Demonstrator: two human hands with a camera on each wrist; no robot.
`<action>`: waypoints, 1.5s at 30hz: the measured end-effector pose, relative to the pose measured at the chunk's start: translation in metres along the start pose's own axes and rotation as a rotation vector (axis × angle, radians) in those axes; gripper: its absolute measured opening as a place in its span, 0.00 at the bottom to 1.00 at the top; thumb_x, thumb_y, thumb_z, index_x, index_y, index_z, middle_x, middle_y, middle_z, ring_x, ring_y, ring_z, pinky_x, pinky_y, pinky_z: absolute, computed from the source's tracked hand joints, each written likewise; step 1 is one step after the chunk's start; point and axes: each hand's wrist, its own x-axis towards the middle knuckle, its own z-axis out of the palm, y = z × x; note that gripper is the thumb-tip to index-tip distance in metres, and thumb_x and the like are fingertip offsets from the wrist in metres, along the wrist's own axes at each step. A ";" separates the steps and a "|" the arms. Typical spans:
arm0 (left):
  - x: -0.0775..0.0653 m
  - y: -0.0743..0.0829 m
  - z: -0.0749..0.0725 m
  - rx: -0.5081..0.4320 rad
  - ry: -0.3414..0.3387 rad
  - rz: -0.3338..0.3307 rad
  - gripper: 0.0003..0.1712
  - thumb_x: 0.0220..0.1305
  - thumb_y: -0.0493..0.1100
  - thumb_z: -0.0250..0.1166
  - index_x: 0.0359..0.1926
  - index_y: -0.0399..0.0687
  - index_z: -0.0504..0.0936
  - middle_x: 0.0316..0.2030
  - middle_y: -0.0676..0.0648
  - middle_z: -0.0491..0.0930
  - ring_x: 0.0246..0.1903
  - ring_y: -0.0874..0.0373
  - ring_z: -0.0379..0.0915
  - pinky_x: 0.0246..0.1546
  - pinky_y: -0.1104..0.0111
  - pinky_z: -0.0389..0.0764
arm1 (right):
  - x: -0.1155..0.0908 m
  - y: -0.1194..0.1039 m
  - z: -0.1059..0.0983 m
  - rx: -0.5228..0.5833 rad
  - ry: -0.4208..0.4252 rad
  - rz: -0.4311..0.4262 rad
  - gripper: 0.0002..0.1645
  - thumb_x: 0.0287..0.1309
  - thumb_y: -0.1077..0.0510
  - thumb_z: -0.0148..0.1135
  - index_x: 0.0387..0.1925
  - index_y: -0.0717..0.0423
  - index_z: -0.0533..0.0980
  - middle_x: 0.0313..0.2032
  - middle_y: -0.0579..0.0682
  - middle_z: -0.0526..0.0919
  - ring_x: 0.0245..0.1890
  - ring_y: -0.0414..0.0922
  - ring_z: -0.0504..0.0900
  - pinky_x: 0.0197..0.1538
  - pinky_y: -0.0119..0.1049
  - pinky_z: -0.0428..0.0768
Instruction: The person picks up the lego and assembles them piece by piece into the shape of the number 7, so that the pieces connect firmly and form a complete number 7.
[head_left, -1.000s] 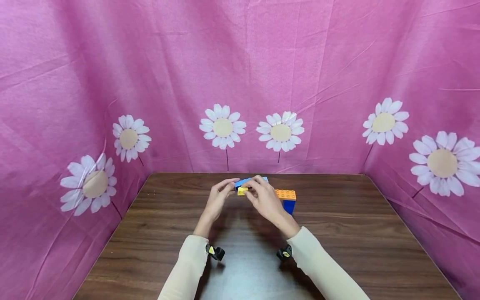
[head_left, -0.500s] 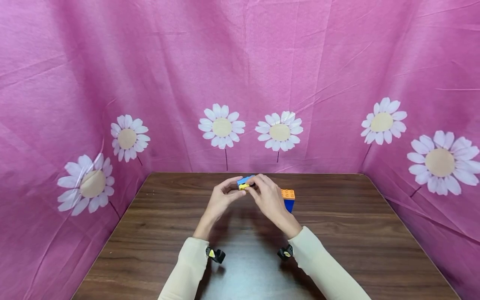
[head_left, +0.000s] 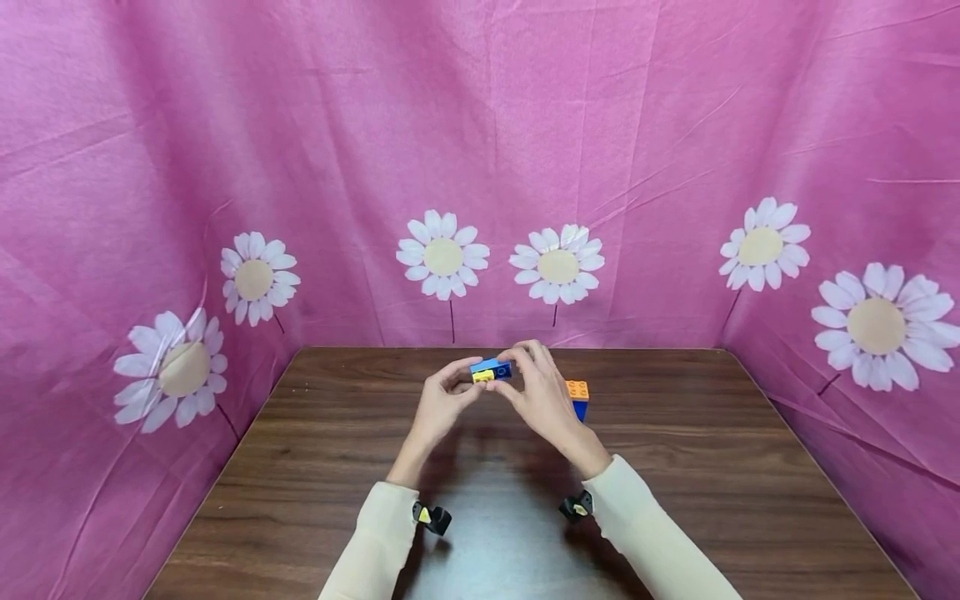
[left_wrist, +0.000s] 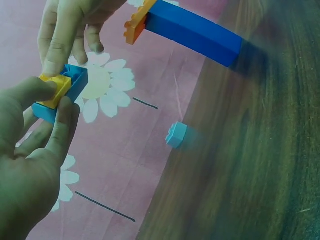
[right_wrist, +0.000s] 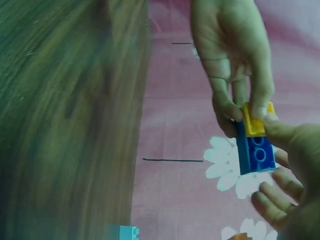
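Above the far part of the table, both hands are on a joined pair of toy bricks. The blue brick (head_left: 502,370) has its hollow underside turned toward the camera, and a smaller yellow brick (head_left: 482,377) sits at its left end. My left hand (head_left: 441,404) grips this end, thumb on the yellow brick (right_wrist: 255,131) and fingers around the blue brick (left_wrist: 79,82). From the right, my right hand (head_left: 546,400) pinches the pair with thumb and index finger. Its other fingers (right_wrist: 272,207) extend loosely behind.
A tall blue block stack (left_wrist: 195,32) topped by an orange brick (left_wrist: 136,24) stands behind my right hand. A small light-blue brick (left_wrist: 176,135) sits on the wooden table (head_left: 300,467). Pink flowered cloth (head_left: 480,150) hangs around the table's back and sides.
The blue brick has tipped so its hollow underside shows. My right hand has shifted slightly right, uncovering more of the bricks; the left thumb now presses the yellow brick.
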 end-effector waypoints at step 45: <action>-0.007 0.008 -0.003 0.055 -0.068 0.007 0.24 0.69 0.32 0.72 0.65 0.38 0.84 0.51 0.31 0.87 0.46 0.61 0.85 0.50 0.71 0.88 | -0.004 0.002 -0.008 0.209 -0.163 0.067 0.28 0.63 0.53 0.75 0.64 0.52 0.81 0.58 0.48 0.84 0.48 0.43 0.85 0.49 0.35 0.88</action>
